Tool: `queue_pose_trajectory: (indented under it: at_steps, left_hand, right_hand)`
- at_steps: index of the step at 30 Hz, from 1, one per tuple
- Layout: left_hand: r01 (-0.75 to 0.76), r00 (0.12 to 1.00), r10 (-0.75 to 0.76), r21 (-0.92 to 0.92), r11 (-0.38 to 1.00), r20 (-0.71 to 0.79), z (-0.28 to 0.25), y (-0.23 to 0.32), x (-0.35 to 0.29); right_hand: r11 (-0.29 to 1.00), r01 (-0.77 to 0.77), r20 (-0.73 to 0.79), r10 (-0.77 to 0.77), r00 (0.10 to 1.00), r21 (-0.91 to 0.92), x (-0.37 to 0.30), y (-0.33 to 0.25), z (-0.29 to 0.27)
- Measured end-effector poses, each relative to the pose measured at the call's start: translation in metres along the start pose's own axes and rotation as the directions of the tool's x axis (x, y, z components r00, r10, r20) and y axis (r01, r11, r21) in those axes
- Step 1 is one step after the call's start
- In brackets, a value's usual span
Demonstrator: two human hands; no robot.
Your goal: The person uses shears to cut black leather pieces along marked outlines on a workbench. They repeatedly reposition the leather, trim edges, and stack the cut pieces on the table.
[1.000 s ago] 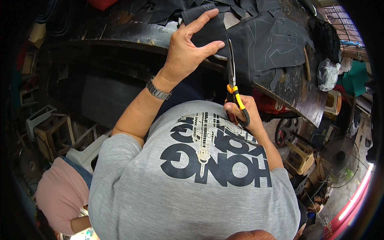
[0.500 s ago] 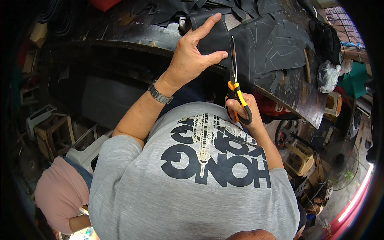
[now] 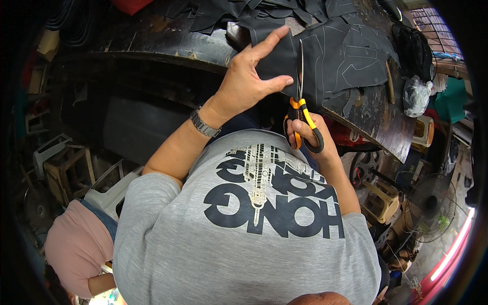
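Note:
My right hand (image 3: 311,133) is wrapped round the handles of a pair of scissors (image 3: 305,114), orange, yellow and black. Their long metal blades point away from me, up along the edge of a black sheet (image 3: 277,58) that looks like leather or a synthetic. My left hand (image 3: 249,71) holds this sheet at the table edge, thumb and forefinger spread wide over its top. The other fingers are hidden. The thumb tip lies close to the left of the blades. Right of the blades spreads a larger black sheet (image 3: 330,61) with pale outlines drawn on it.
The dark, worn table (image 3: 168,43) carries a heap of black scraps (image 3: 239,11) at its far side. On the right are a stick (image 3: 390,84), a clear plastic bag (image 3: 418,96) and, lower down, a fan (image 3: 432,203). A person in pink (image 3: 76,244) is at lower left, near stools (image 3: 109,188).
Both hands have shifted slightly to the right. The scissors and the sheet under my left hand have moved with them, and the scissors' handles have turned a little.

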State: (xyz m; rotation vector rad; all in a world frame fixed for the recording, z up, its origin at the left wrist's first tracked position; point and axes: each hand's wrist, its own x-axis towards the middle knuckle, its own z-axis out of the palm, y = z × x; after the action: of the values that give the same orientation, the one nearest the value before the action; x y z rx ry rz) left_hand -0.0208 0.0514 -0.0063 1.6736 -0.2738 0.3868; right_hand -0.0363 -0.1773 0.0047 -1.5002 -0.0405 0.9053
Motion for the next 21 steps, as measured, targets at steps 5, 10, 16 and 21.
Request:
queue_pose_trajectory:
  at_steps: [5,10,16,21]
  left_hand:
    - [0.003,1.0,-0.003,0.005,1.0,0.005,0.002,-0.001,-0.002]
    - [0.036,0.999,-0.035,-0.004,0.999,0.027,0.001,-0.003,-0.003]
    - [0.095,0.995,-0.095,-0.046,0.994,-0.008,-0.002,-0.004,0.0]
    - [0.168,0.981,-0.183,-0.193,0.967,-0.063,-0.009,-0.009,0.008]
  right_hand:
    - [1.0,0.006,0.021,-0.006,1.0,-0.003,0.003,0.003,-0.001]
    - [0.999,-0.042,0.007,0.042,0.999,-0.006,-0.001,0.006,0.0]
    - [0.992,-0.104,-0.042,0.101,0.994,-0.067,-0.009,0.003,-0.001]
    - [0.996,-0.048,0.018,0.049,0.999,-0.074,-0.007,0.005,0.004]
